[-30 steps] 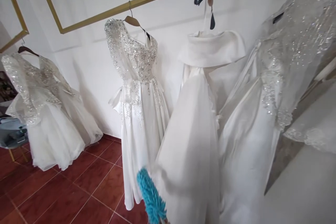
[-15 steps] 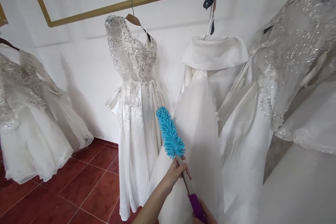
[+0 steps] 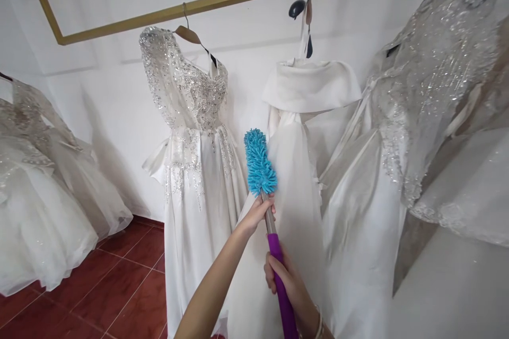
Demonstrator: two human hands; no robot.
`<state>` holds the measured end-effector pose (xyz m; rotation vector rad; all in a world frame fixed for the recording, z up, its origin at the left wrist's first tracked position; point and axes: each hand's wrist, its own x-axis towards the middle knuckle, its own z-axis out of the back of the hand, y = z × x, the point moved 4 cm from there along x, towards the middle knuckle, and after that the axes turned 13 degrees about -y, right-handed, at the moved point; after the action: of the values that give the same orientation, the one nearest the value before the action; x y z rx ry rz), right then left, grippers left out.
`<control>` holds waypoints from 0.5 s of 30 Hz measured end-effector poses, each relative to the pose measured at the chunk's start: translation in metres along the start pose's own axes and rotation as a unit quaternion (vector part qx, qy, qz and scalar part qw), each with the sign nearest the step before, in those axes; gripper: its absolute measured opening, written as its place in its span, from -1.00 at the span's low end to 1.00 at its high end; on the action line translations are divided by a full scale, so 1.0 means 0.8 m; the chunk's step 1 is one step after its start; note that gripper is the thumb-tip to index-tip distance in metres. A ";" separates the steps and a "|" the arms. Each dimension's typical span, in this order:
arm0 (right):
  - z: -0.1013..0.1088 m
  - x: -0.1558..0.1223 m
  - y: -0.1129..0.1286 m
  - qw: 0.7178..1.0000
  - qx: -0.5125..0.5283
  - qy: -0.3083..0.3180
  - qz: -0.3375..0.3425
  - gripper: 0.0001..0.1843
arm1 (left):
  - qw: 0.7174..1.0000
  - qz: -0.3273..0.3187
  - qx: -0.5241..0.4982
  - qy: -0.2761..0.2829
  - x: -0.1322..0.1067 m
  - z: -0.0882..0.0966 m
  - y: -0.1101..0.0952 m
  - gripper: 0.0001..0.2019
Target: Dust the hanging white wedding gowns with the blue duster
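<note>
A duster with a fluffy blue head and a purple handle stands upright in front of me. My left hand pinches its grey shaft just under the head. My right hand is wrapped round the purple handle lower down. The blue head is in front of a plain white gown hanging from the gold rail. To its left hangs a sequinned white gown on a wooden hanger.
A beaded gown hangs close at the right, and a tulle gown at the far left. The white wall is behind them. Dark red floor tiles show at the lower left.
The duster has risen from the bottom edge to chest height and turned upright. Both hands have come into view on it. The view has shifted slightly right.
</note>
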<state>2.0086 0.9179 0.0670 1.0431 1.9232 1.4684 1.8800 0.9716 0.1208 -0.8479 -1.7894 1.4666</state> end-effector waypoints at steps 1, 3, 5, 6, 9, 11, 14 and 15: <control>0.002 0.005 -0.009 1.000 0.001 -0.002 -0.009 -0.52 | 1.000 0.008 0.007 -0.012 0.004 0.002 0.011 -0.63; 0.009 0.010 -0.030 0.999 -0.001 -0.009 -0.030 -0.55 | 0.999 0.038 0.009 -0.030 0.007 0.006 0.040 -0.64; 0.021 0.009 -0.054 0.998 -0.005 -0.012 -0.056 -0.55 | 0.996 0.074 0.011 -0.046 0.004 0.011 0.076 -0.65; 0.027 0.008 -0.067 0.998 -0.007 -0.013 -0.068 -0.53 | 0.994 0.093 0.012 -0.057 0.001 0.014 0.095 -0.67; 0.047 -0.001 -0.111 0.993 -0.014 -0.020 -0.113 -0.38 | 0.986 0.145 0.016 -0.087 -0.014 0.023 0.151 -0.71; 0.058 -0.009 -0.143 0.988 -0.018 -0.042 -0.148 -0.30 | 0.980 0.173 0.017 -0.098 -0.025 0.029 0.185 -0.72; 0.070 -0.021 -0.186 0.977 -0.019 -0.090 -0.190 -0.22 | 0.972 0.210 0.017 -0.102 -0.038 0.038 0.231 -0.70; 0.073 -0.024 -0.197 0.975 -0.019 -0.102 -0.197 -0.22 | 0.969 0.223 0.017 -0.103 -0.042 0.041 0.245 -0.68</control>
<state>2.0220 0.9159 -0.1015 0.7111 1.8184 1.1250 1.8859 0.9572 -0.0805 -1.1718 -1.7880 1.9255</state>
